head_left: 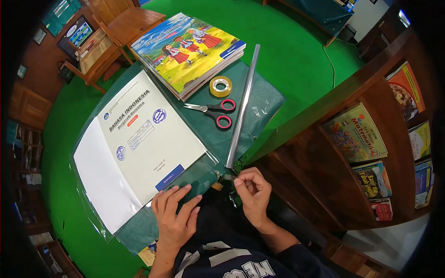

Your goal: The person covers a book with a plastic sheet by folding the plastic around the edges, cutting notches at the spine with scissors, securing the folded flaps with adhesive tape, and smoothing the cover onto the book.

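An open book [139, 125] lies on the green-covered table [269, 99], with clear plastic film showing past its edges. My left hand [175, 215] rests with fingers spread at the book's lower edge. Near the table's front edge, my right hand [252, 192] is closed, thumb and forefinger together, on something too small to make out. A clear plastic roll [243, 106] lies just beyond it. Red-and-black scissors [214, 111] lie between book and roll, their blades pointing at the book. Above them sits a roll of yellowish tape [220, 86].
A stack of books [187, 51] with a colourful top cover stands at the table's far side. On the right is a wooden bookshelf [296, 162] holding several books. Wooden chairs [99, 51] stand at the upper left on the green floor [287, 41].
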### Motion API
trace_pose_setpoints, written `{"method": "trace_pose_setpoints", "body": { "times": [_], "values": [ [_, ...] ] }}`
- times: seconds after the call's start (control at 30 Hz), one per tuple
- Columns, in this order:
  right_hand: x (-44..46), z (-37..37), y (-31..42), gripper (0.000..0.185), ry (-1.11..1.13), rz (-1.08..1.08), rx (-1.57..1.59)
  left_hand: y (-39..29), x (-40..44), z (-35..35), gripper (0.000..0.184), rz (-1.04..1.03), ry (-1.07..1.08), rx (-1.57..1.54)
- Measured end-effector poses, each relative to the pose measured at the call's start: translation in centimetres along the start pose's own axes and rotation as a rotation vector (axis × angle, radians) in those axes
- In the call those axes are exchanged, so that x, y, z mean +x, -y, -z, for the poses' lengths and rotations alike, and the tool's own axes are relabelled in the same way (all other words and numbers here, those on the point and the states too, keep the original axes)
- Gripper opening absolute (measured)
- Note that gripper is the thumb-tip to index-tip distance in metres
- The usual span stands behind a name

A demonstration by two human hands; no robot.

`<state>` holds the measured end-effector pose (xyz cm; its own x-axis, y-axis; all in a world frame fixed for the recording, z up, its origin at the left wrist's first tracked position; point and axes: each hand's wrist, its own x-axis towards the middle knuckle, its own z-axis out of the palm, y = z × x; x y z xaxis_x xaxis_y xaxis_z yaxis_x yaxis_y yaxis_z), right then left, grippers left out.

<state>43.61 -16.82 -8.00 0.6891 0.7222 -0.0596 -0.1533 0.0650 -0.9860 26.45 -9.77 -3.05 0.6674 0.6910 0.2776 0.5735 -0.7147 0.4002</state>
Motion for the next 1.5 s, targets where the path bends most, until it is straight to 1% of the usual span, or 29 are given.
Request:
{"method": "trace_pose_setpoints", "body": {
  "times": [0.17,0.3,0.33,0.47,0.67,0.8,0.83,0.97,1.0,1.13,1.2,1.23,1.3,1.5],
  "values": [
    [-0.9,0.6,1.9,0.006,0.025,0.066,0.084,-0.3,0.1,0.3,0.023,-0.016,-0.026,-0.004],
    [-1.6,0.6,3.5,0.008,0.186,0.061,0.237,-1.4,0.0,1.1,0.021,0.162,-0.108,-0.484],
    [-1.8,0.6,4.0,0.008,0.192,0.056,0.239,-1.9,0.2,1.5,0.021,0.169,-0.109,-0.481],
    [-2.5,0.4,5.3,0.01,0.359,0.219,0.027,-3.8,1.3,3.2,0.016,0.278,-0.061,-0.781],
    [-3.1,0.0,5.3,0.011,0.378,0.325,-0.082,-3.1,0.3,2.5,0.011,0.201,-0.102,-0.795],
    [-2.8,0.2,5.3,0.009,0.402,0.257,-0.022,-3.5,0.2,2.2,0.009,0.192,-0.135,-0.637],
    [-2.7,0.3,5.1,0.009,0.393,0.265,-0.025,-3.6,0.3,2.1,0.009,0.181,-0.133,-0.641],
    [-2.2,0.7,4.4,0.006,0.35,0.142,-0.045,-4.3,0.8,1.5,0.012,0.153,-0.109,-0.507],
    [-1.8,1.0,4.1,0.006,0.341,0.147,-0.044,-4.4,1.0,1.3,0.012,0.143,-0.106,-0.507],
    [0.4,1.7,3.1,0.007,0.014,0.135,0.014,-4.9,1.7,0.6,0.017,0.217,-0.111,-0.475],
    [2.4,1.9,2.9,0.009,-0.119,0.09,0.016,-4.9,1.8,0.3,0.018,0.202,-0.107,-0.466],
    [3.4,2.0,2.4,0.009,-0.119,0.092,0.019,-4.8,1.9,0.1,0.019,0.191,-0.104,-0.459],
    [4.9,2.0,1.2,0.012,-0.207,0.075,0.023,-4.7,2.0,-0.3,0.021,0.17,-0.101,-0.444],
    [6.4,1.0,-0.5,0.014,-0.2,0.01,-0.013,-4.1,1.7,-0.7,0.021,0.165,-0.092,-0.402]
  ]
}}
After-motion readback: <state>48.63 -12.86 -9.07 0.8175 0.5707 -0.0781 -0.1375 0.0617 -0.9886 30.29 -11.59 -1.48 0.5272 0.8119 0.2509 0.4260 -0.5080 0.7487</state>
